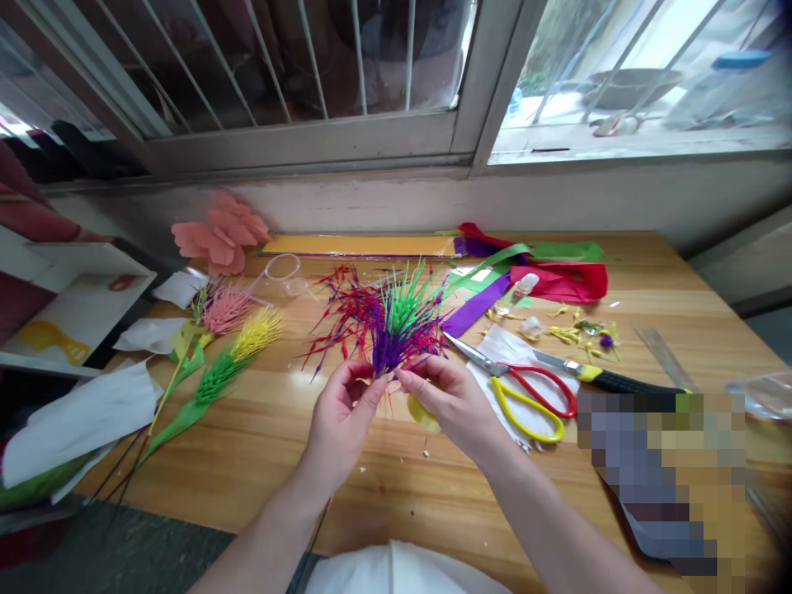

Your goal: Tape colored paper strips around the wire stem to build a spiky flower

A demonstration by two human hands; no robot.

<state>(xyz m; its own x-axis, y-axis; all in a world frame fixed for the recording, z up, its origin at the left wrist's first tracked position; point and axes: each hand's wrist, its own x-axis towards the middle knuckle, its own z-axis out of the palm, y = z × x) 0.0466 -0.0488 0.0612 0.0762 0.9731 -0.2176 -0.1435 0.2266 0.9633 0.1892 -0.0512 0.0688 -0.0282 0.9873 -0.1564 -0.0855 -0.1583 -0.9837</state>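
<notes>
Between my two hands stands a paper flower spike (402, 318), its fringe purple at the base and green toward the tip. My left hand (345, 408) pinches its lower end between thumb and fingers. At the same base, from the right, the thumb and fingers of my right hand (450, 400) close together. A yellow round piece (423, 414), perhaps a roll of tape, shows partly under my right hand. Behind the spike lies a heap of red and purple fringed strips (346, 309). A thin dark stem runs down below my left hand.
Scissors (525, 396) and a utility knife (619, 381) lie on white paper at right. Paper strips (557, 280) and small yellow pieces (572, 334) are behind. At left lie finished spikes (214, 375) and a pink paper flower (219, 235). A blurred-out object (674, 470) sits front right.
</notes>
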